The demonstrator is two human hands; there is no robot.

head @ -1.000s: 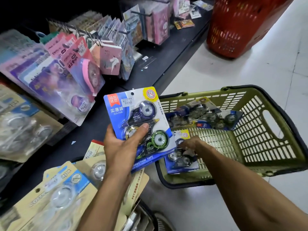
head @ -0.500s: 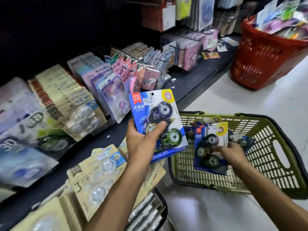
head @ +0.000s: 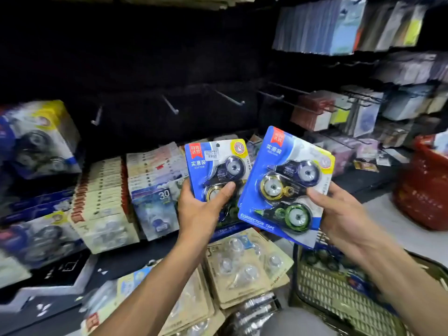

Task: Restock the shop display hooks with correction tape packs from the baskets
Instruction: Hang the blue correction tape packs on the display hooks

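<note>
At far left of the frame, blurred blue packs point(head: 36, 144) hang in rows, with beige packs point(head: 101, 202) just right of them. Above, in the dark upper middle, three bare hooks point(head: 171, 105) jut out. Left of centre, the left hand point(head: 201, 212) grips one correction tape pack point(head: 215, 173), thumb curled across its front, fingers hidden behind. Overlapping that pack's right edge, a second pack point(head: 286, 187) sits tilted at centre, pinched at its right edge by the right hand point(head: 339, 214), thumb on the front. At lower right, a green basket point(head: 339, 299) holds more blue packs. A red basket point(head: 426, 187) stands at the right edge.
</note>
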